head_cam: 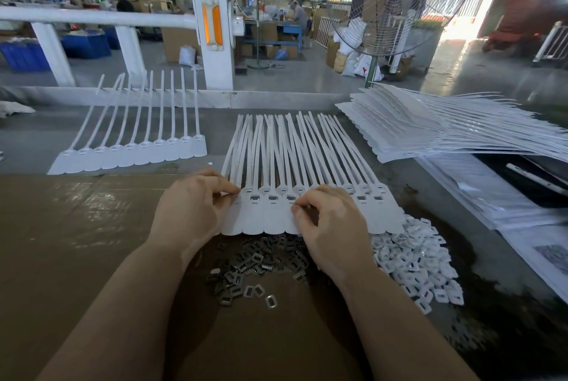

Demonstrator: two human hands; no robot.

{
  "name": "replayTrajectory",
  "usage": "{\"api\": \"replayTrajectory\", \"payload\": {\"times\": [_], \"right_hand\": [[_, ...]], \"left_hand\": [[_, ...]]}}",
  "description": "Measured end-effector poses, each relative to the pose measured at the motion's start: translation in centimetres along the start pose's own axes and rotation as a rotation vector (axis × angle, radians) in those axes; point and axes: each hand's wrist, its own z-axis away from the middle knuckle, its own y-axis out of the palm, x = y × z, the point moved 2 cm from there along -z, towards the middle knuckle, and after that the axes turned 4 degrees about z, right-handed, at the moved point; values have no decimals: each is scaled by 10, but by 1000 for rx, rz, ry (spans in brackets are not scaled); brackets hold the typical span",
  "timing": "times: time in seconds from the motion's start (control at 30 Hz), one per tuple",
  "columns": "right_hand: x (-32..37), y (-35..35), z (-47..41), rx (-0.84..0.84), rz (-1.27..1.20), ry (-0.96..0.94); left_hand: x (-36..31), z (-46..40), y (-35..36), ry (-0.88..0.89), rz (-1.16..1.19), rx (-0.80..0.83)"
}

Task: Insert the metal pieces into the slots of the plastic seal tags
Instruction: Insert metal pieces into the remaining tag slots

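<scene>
- White seal tags [273,220] in a row, plain, no print.
- Metal pieces [246,270], dark grey with silvery glints.
- White plastic caps [418,264] heaped.
- Brown cardboard [76,227] over the grey worktop [30,141].
- Blue bins [24,56] at the back.

My right hand [332,227] is covering several heads in the row of seal tags [273,211], so I'm not seeing their slots. Both grips are hiding whatever the fingertips are pinching. The pile of metal pieces [255,270] is running under my wrists. The stacked tags [445,131] are getting cut off at the right edge.
</scene>
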Motion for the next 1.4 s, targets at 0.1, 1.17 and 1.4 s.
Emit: {"api": "replayTrajectory", "payload": {"times": [0.1,1.17,1.4], "right_hand": [[0,0,0,1,4,0],[0,0,0,2,16,6],[0,0,0,-13,19,-1]], "left_hand": [[-1,0,1,-6,-21,11],[-8,4,-2,-30,-211,21],[-9,4,0,-48,-198,36]]}}
